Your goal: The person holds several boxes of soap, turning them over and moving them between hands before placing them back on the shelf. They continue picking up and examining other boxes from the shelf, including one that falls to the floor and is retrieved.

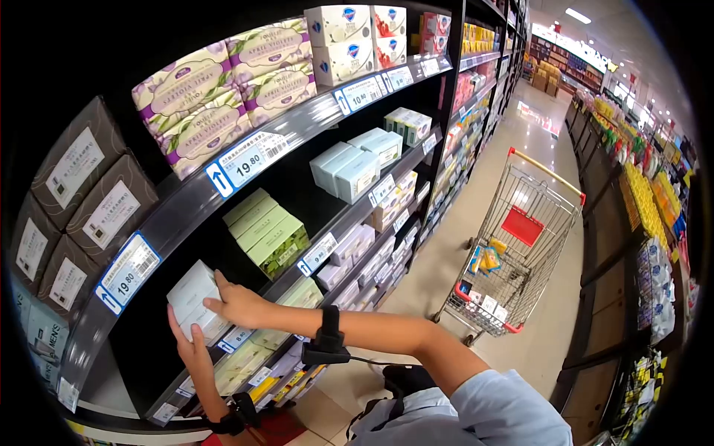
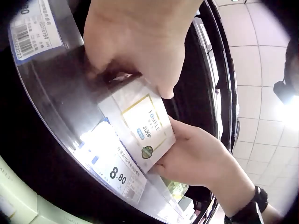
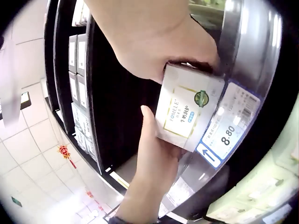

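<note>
Both hands hold a white soap box [image 1: 195, 290] at the lip of a shelf. My left hand [image 1: 195, 355] grips it from the near left side, thumb and fingers up along its edges. From the other side my right hand [image 1: 242, 303] grips it, with its thumb on the box. The end face of the box [image 2: 147, 126], in the left wrist view, reads FOMELE with a gold frame. Just under it, a price tag [image 3: 231, 128] showing 8.80 is fixed to the shelf edge. Green soap boxes [image 1: 268, 227] stand farther along that shelf.
Purple-flowered soap packs [image 1: 193, 89] and dark brown boxes [image 1: 82, 163] fill the shelf above. Pale blue boxes [image 1: 357, 167] stand farther right. In the aisle, a metal shopping cart [image 1: 513, 245] carries several goods. Another shelf row [image 1: 610, 297] lines the far right.
</note>
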A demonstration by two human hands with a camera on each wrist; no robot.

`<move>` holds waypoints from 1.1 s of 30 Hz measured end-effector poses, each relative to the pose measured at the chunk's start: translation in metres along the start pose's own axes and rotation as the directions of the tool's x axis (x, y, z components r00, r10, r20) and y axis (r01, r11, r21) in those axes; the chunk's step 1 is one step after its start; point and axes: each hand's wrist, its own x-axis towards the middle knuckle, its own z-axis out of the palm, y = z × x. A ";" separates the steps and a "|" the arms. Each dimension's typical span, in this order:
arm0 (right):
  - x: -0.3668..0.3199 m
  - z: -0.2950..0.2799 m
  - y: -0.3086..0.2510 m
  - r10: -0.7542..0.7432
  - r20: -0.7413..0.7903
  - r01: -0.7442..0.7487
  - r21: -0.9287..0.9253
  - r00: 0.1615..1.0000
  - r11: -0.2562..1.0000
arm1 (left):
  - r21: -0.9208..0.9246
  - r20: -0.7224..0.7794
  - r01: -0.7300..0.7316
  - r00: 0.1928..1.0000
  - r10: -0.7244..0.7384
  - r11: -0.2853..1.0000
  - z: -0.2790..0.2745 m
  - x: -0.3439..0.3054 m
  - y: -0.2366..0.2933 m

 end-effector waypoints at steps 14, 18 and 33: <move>-0.011 -0.233 0.046 -0.613 -0.412 -0.008 -0.834 0.674 0.551 | 0.029 -0.023 -0.029 0.999 0.030 0.999 0.003 0.000 0.006; -0.005 -0.259 0.052 -0.418 -0.390 -0.187 -0.874 0.820 0.448 | 0.049 -0.027 -0.036 0.999 0.038 0.998 0.004 0.000 0.008; 0.033 -0.261 0.040 -0.134 -0.262 -0.198 -0.910 0.956 0.365 | 0.136 -0.067 0.014 0.998 -0.004 0.991 0.009 0.001 0.019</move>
